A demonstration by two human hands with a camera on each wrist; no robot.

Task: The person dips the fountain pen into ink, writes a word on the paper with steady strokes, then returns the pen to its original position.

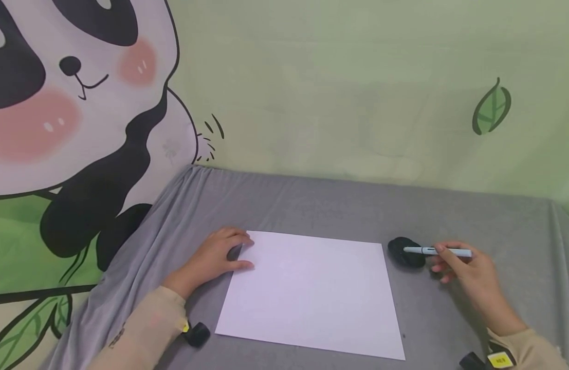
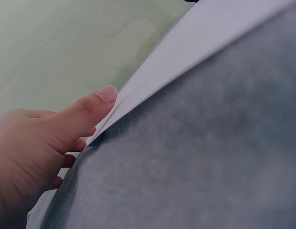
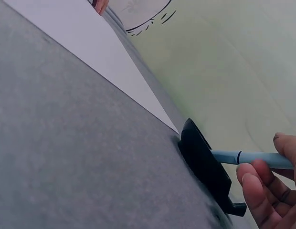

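Note:
A blank white sheet of paper lies on the grey cloth. My left hand rests at its far left corner, thumb and fingers spread apart, fingertips over the paper's edge. In the left wrist view the thumb is extended beside the sheet. Between thumb and fingers, my right hand pinches a light blue pen, held nearly level and pointing left. The pen's left end overlaps a black rounded object right of the sheet; contact cannot be told. The right wrist view shows this dark object with a small projecting end.
Grey cloth covers the table and hangs in folds at the left. Behind it stands a pale green backdrop with a large painted panda. Both wrists wear small black devices, the left one beside the sheet.

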